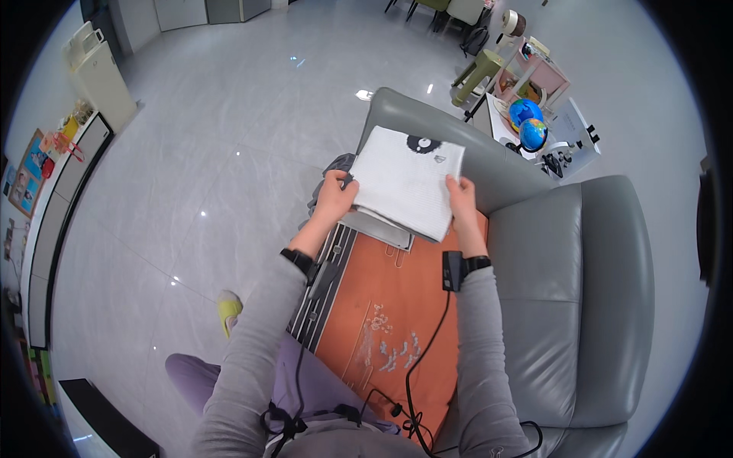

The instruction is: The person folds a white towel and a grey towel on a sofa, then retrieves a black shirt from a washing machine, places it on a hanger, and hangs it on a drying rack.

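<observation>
A folded white fabric piece [404, 177] with a black round motif and a grey underside hangs between my hands. My left hand [337, 197] pinches its left side, and a dark bit shows near the thumb. On the opposite edge, my right hand [462, 197] has its thumb on top. Partly hidden below the fabric is a flat whitish piece with a dark edge [381, 229], resting on an orange cloth [395, 280]. Closer to me on that cloth lie several small clear pieces [378, 320] and pale grey-blue pieces [401, 350]. Thin wire-like loops [395, 255] lie beyond them.
A grey leather sofa [538, 246] surrounds the cloth, its armrest [435, 117] behind the fabric. Black cables [424, 349] run from my wrist devices across the cloth. Dark grey fabric [326, 177] bunches beside my left hand. Globes [529, 126] stand on a table beyond the armrest.
</observation>
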Demonstrator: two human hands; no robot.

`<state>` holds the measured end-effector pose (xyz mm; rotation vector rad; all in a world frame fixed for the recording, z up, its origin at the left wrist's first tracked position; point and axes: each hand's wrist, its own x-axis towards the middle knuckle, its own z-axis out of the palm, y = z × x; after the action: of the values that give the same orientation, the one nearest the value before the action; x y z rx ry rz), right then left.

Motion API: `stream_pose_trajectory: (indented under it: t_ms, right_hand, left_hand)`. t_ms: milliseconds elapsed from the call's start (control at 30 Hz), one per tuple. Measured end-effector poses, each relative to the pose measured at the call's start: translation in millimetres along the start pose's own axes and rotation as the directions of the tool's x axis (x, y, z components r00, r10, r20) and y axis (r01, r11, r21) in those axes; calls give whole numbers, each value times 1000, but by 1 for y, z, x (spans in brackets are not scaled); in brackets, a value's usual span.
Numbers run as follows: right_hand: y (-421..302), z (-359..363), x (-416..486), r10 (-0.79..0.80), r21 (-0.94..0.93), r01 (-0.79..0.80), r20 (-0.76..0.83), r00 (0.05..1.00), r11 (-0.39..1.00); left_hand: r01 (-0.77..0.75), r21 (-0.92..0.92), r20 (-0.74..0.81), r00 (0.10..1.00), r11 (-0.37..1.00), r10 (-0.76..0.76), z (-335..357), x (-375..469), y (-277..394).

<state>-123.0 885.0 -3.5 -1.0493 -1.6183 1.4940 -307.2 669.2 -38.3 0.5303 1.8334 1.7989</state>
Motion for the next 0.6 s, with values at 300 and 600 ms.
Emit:
stream_pose_trajectory:
  t_ms: [300, 600]
  right_hand:
    - [164, 47, -19, 268, -287, -273, -59, 962, 918]
    - [159, 43, -73, 9, -176, -13, -27, 1000, 984]
  left_hand:
    - [142, 263, -173, 980, 954, -98, 9, 34, -189]
    - [60, 166, -42, 998, 984, -54, -2, 15, -167]
